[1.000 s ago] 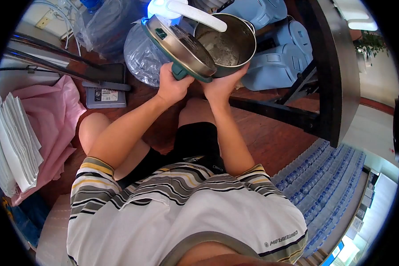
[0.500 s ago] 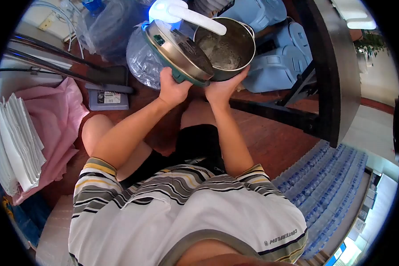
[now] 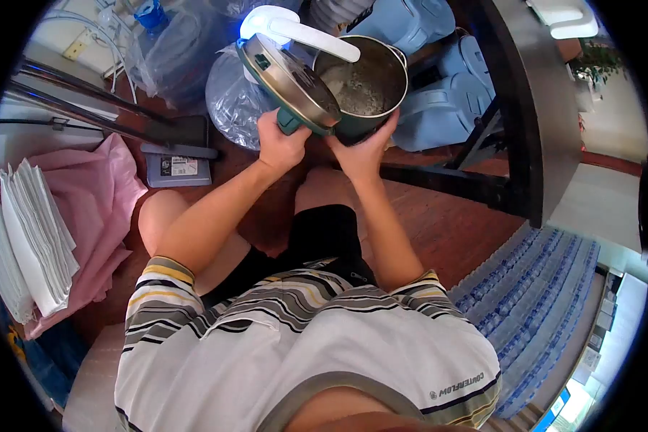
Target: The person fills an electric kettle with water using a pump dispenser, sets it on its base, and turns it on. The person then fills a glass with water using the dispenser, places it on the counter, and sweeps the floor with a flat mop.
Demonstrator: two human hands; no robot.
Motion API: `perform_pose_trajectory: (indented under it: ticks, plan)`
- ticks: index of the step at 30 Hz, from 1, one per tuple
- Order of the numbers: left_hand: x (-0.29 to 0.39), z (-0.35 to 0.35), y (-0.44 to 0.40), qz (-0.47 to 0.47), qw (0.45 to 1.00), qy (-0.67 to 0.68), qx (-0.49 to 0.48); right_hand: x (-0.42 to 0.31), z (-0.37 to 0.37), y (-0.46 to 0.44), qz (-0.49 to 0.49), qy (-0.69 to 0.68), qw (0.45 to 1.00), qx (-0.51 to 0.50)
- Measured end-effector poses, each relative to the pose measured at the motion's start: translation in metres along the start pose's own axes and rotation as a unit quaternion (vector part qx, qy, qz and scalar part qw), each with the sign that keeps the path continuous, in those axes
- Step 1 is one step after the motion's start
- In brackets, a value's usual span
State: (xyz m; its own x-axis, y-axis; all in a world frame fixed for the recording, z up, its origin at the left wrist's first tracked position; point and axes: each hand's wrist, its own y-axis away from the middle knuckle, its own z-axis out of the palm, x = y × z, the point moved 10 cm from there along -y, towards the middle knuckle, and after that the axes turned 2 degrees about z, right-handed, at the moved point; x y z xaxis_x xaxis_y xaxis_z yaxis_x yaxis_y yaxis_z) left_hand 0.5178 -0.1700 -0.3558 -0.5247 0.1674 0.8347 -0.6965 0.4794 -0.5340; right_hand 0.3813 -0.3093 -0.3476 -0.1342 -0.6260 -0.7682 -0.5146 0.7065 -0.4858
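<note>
"What does the frame show?"

"A seated person above a reddish floor [image 3: 446, 209], a pot [image 3: 348, 129] grasped in the right hand [image 3: 367, 149], a lid [image 3: 295, 75] in the left hand [image 3: 282, 146]."

"And inside the pot?"

"A shallow, clear-looking liquid [image 3: 362, 93], its surface broken and glinting, within a metal wall. A white spout [image 3: 320, 37] reaches over the rim from the left, its tip above the open mouth. Whether anything is flowing from it cannot be made out."

"Which way does the pot point?"

"Mouth up, toward the camera. Its long axis runs from the pale rim down to the dark outer wall, where the right hand cups the side nearest the person. The base is hidden."

"The lid?"

"Tilted on edge, just left of the pot, its dark face turned toward the opening. Its long axis slants from upper left to lower right, and the left hand is closed on the green lower edge."

"Other containers nearby?"

"Blue plastic containers [image 3: 439, 115] sit beyond and to the right of the pot, closed, contents out of sight. A large clear bag [image 3: 234, 108] bulges behind the lid; what it covers is unclear. A flat box [image 3: 179, 171] with a printed label lies on the floor to the left, and wrapped bottles [image 3: 529, 295] stand in rows at right."
</note>
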Motion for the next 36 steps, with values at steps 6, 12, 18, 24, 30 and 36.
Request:
perform_pose_trajectory:
  ticks: [6,12,18,24,30,36]
  plan:
    - [0.0,0.0,-0.001,-0.021,0.999,0.041,-0.003,-0.002,-0.003,-0.001,-0.008,0.007,1.0,-0.009]
    - [-0.009,0.001,0.001,-0.062,0.995,0.075,0.0,0.001,-0.002,-0.002,-0.017,0.002,1.0,-0.027]
    - [0.005,-0.002,0.0,-0.003,1.0,0.021,0.013,0.007,-0.005,-0.001,-0.016,-0.03,0.999,-0.022]
    - [-0.004,-0.003,0.0,-0.046,0.995,0.082,0.03,-0.001,-0.018,-0.005,-0.043,-0.022,0.999,-0.025]
    - [-0.032,0.004,0.011,-0.181,0.97,0.159,0.03,-0.008,-0.04,-0.013,-0.091,-0.067,0.993,-0.014]
    - [-0.024,0.002,0.006,-0.163,0.978,0.127,0.009,-0.001,-0.042,-0.017,-0.044,-0.061,0.996,-0.056]
